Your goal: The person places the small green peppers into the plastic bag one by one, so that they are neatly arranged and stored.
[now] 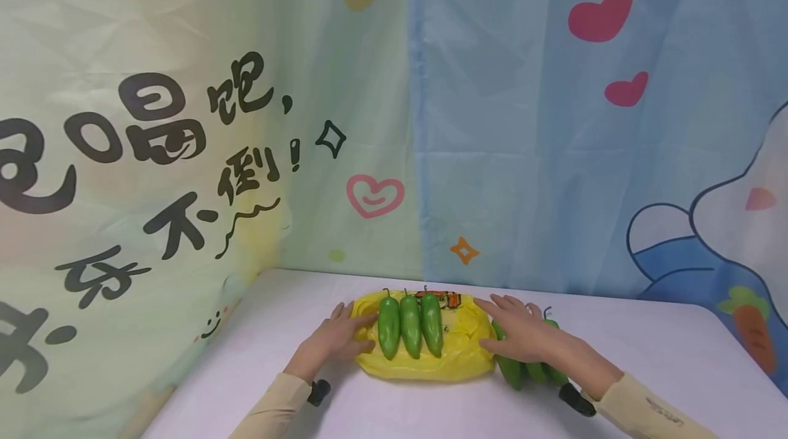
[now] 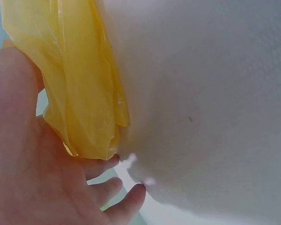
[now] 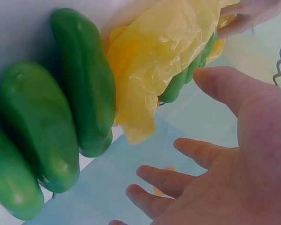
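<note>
A crinkled yellow plastic bag lies flat on the table, with dark and orange print near its far edge. Three green peppers lie side by side on it, stems pointing away from me. My left hand is at the bag's left edge, its fingers extended; in the left wrist view the yellow plastic lies between thumb and fingers. At the bag's right edge my right hand is spread with nothing in it. Beside the bag, partly hidden under that hand, are more green peppers.
The white tabletop extends on both sides of the bag. Behind it hangs a printed cloth backdrop with hearts, lettering and a cartoon figure. Dark wrist devices sit at both cuffs.
</note>
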`<state>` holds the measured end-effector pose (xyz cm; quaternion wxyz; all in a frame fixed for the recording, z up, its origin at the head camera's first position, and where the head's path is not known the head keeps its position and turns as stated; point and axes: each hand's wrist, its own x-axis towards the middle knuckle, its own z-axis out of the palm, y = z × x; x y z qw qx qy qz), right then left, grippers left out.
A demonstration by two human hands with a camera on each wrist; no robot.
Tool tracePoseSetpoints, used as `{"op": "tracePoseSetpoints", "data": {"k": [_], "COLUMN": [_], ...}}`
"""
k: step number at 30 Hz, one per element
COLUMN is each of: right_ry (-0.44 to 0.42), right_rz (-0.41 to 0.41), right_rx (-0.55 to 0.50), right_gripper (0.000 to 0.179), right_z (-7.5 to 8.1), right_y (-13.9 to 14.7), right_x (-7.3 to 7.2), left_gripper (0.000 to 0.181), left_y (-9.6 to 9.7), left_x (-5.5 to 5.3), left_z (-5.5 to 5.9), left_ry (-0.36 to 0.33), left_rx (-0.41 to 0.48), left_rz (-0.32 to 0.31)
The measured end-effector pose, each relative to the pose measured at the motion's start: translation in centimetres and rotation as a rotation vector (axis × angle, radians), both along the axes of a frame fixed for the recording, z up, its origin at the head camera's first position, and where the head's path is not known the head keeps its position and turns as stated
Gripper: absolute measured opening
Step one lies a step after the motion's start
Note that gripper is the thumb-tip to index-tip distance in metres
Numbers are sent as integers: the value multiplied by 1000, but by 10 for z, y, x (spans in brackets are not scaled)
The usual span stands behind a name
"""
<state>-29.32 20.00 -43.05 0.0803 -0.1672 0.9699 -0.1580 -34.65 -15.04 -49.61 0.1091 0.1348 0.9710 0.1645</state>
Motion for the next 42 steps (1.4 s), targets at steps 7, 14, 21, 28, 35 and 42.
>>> {"op": "tracePoseSetpoints", "data": {"k": [7,14,21,28,35,42], "right_ry": [2,-28,-23,-18,-27,1], "right_rz": [7,-13,-33,-43,-63,-67], "right_rx": [-3,15,43,37,47,65], "right_gripper": [73,75,73,73,73,71], "right_z": [-1,2,1,-3,-5,-7], "right_y": [10,19,24,33,42,52], "right_x": [1,2,4,8,8,8], "left_gripper": [57,57,57,57,57,57], "left_y": [-1,-1,-1,-1,-1,-1], "left_x": [0,0,1,1,0,0], "left_z": [0,2,2,1,1,1], "left_ry": [3,5,7,5,0,2], "left_rx": [-7,-13,-14,-6,-1,3], "left_rz": [1,-5,-7,-9,1,-7]}}
